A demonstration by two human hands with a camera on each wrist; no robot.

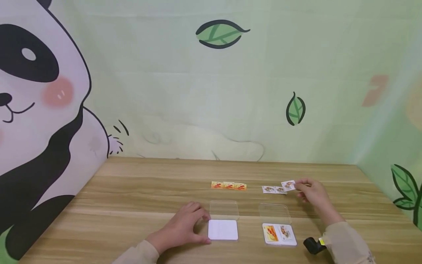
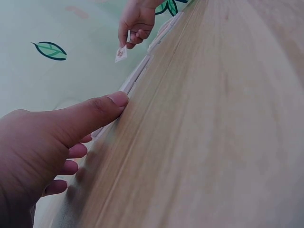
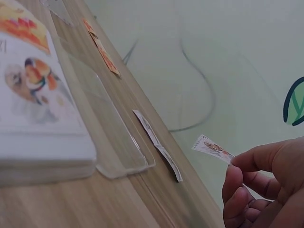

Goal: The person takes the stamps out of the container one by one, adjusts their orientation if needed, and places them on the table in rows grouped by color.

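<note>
My right hand (image 1: 311,191) pinches a small printed paper piece, like a stamp or sticker (image 1: 288,185), between thumb and fingertips; its picture shows in the right wrist view. It is raised over the right end of a row of similar white pieces (image 1: 268,189) on the table. My left hand (image 1: 188,225) rests at the left side of a flat white stack (image 1: 222,230), thumb by the near corner and index finger by the far one. In the left wrist view the thumb (image 2: 95,114) lies along the stack's edge, the other fingers loosely bent.
Behind the white stack lies a clear plastic lid (image 1: 224,209). A second stack (image 1: 279,234), with orange and white pictures on top, has its own clear lid (image 1: 274,213) behind it. Orange pieces (image 1: 229,185) form a row farther back. A black object (image 1: 313,245) sits by the right sleeve.
</note>
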